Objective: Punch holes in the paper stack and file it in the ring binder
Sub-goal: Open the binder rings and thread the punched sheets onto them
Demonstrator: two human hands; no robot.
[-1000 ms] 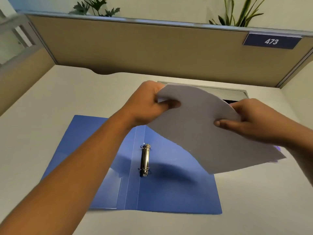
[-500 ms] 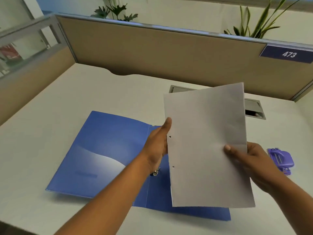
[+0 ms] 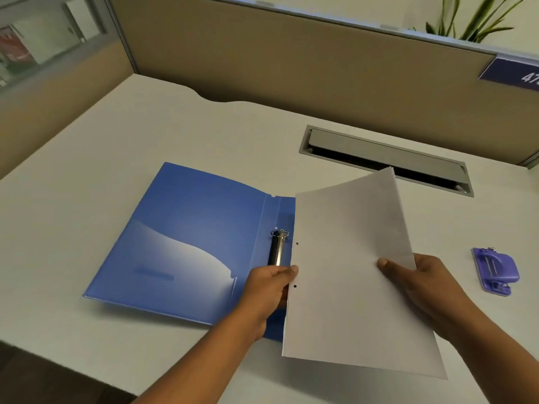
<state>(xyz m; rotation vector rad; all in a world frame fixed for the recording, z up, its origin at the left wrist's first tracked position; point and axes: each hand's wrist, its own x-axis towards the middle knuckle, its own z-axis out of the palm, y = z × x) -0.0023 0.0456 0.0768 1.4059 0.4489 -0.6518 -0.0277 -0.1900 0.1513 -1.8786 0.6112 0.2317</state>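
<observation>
A pale desk fills most of the view, backed by a tan partition that carries a blue number plate at its right end. The ring binder lies open and flat on the desk. Its blue left cover is fully in view, while its right cover is almost wholly hidden under the paper stack.

The stack is held off the desk over that right half, tilted, with its far right corner lifted toward a grey cable slot set into the desktop. Both hands have hold of it. The left hand grasps the stack's left edge, thumb on the top sheet and the other fingers out of sight beneath. The right hand grasps the right edge in the same way, thumb lying on top and fingers curled under the sheets. The paper thus spans the gap between the two hands.

A purple hole punch sits on the desk to the right, apart from the right hand and touched by neither. The binder's metal ring mechanism stands along the spine, just left of the stack's left edge and just beyond the left hand's knuckles. Two punched holes show along that left edge, one beyond the left thumb and one nearer than it.
</observation>
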